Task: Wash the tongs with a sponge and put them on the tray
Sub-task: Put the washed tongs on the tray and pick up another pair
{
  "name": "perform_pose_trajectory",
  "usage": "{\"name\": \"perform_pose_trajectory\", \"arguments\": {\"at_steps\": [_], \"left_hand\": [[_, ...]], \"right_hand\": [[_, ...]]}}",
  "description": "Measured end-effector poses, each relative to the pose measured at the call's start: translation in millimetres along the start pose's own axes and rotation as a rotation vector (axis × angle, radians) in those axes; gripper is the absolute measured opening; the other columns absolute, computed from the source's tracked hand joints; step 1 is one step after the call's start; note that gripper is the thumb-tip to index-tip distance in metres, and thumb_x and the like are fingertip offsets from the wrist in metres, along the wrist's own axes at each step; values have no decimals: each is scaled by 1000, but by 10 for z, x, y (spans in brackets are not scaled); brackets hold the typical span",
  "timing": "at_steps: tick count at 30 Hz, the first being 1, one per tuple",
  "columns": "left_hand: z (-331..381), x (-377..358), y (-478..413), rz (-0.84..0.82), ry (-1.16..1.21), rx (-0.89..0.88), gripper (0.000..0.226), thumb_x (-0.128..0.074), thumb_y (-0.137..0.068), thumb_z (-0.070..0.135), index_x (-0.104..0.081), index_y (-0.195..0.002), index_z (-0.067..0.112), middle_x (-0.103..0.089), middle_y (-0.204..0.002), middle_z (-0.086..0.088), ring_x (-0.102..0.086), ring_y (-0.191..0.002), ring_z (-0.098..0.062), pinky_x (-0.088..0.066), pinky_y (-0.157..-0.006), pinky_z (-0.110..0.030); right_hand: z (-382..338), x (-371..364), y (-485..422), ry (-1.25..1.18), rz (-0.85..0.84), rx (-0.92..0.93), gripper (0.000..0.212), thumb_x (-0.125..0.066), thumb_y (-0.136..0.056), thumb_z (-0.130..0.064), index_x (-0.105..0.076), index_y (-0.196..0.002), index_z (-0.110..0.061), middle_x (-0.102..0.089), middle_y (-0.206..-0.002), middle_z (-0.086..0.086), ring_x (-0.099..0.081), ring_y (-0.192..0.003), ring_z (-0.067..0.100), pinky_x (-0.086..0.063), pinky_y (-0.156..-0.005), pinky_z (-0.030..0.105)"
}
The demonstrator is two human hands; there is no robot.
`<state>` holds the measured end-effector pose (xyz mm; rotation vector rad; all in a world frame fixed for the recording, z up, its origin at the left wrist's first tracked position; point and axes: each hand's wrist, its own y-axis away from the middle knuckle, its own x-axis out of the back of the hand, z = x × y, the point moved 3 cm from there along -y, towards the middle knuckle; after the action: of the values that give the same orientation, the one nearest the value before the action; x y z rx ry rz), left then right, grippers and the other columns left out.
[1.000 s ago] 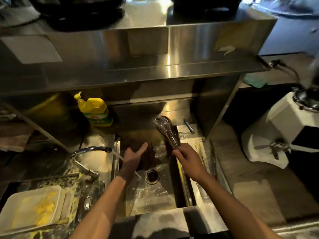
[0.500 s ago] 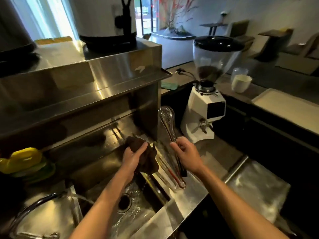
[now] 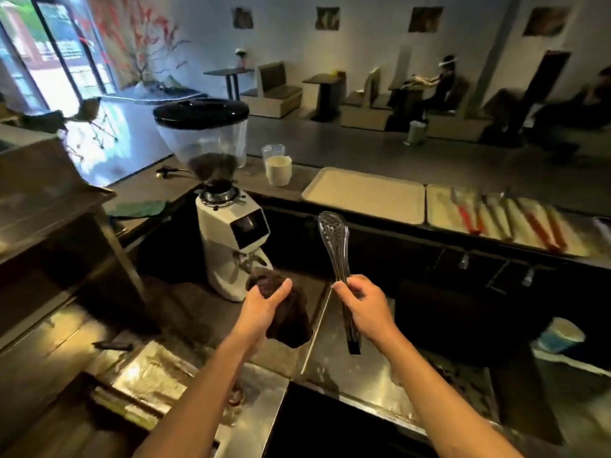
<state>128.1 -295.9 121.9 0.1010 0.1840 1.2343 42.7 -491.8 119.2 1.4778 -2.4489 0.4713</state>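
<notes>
Quick status check on the tongs job: the right hand (image 3: 365, 309) has its grip closed round the handle end of the tongs (image 3: 335, 246), which stand pretty much upright with the two perforated heads pressed together at 12 o'clock above the fist and the hinge end poking out below it. The left hand (image 3: 261, 307) has its grip closed on the sponge (image 3: 291, 320), a dark brown wad that honestly looks more like a scrubby cloth, just off at 9 o'clock from the tongs and not touching them. So no scrubbing is going on at this moment, and I can't see suds or running water, so I can't say for sure that the wash is finished. My guess is that the washing is over and the drop-off is what's left. An empty cream tray (image 3: 363, 196) sits on the far bench (image 3: 139, 190) at about 1 o'clock from the tongs, well apart from them. A second tray (image 3: 439, 209) at 2 o'clock already holds utensils, so I can't tell which one is meant. The coffee grinder (image 3: 228, 233) is at 10 o'clock.
</notes>
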Motion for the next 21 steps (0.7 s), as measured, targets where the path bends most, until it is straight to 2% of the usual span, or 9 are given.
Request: {"name": "perform_pose_trajectory", "arguments": {"at_steps": [3,5,10,13,16,21], "left_hand": [[-31,-519,-215,-99,-40,12,24,-69,-90,31,-71,-101,10,-76,-96,-7,-73,-92,-21,-57,-87,-36],[-7,-872,-324,-145,-57,6,23,-68,-91,31,-72,-101,11,-77,-96,-5,-73,-91,-19,-56,-88,-36],[-14,-1702,-701,-222,-58,19,21,-67,-91,28,-73,-102,11,-77,-96,-5,-73,-93,-20,-56,-91,-38],[9,-2112,-925,-246,-51,30,21,-67,-92,28,-73,-100,10,-77,-94,-7,-73,-93,-23,-56,-88,-36],[60,-2428,-1136,-252,-58,30,18,-67,-92,27,-74,-95,11,-77,-92,-7,-72,-92,-23,-55,-84,-33],[102,-2787,-1495,-242,-65,51,19,-68,-90,32,-75,-96,15,-77,-94,-5,-72,-94,-23,-55,-91,-39]], "right_hand": [[193,450,-107,22,84,-38,21,-64,-97,-33,-70,-84,-17,-59,-86,-6,-59,-76,4,-41,-71,19],[296,751,-195,49,137,-58,24,-64,-96,-35,-68,-80,-18,-59,-84,-4,-58,-75,6,-42,-70,21],[467,1496,-506,168,251,-65,32,-63,-96,-37,-54,-66,-33,-55,-79,-8,-53,-70,5,-42,-68,26],[567,1840,-786,206,279,-83,35,-62,-97,-41,-54,-65,-30,-55,-77,-5,-53,-69,8,-41,-67,29],[625,2118,-1075,235,311,-117,34,-60,-96,-47,-58,-69,-27,-56,-76,-3,-54,-70,12,-41,-65,31],[627,2502,-1684,350,307,-170,32,-55,-98,-47,-65,-86,-19,-63,-80,-6,-58,-73,9,-40,-61,26]]}}
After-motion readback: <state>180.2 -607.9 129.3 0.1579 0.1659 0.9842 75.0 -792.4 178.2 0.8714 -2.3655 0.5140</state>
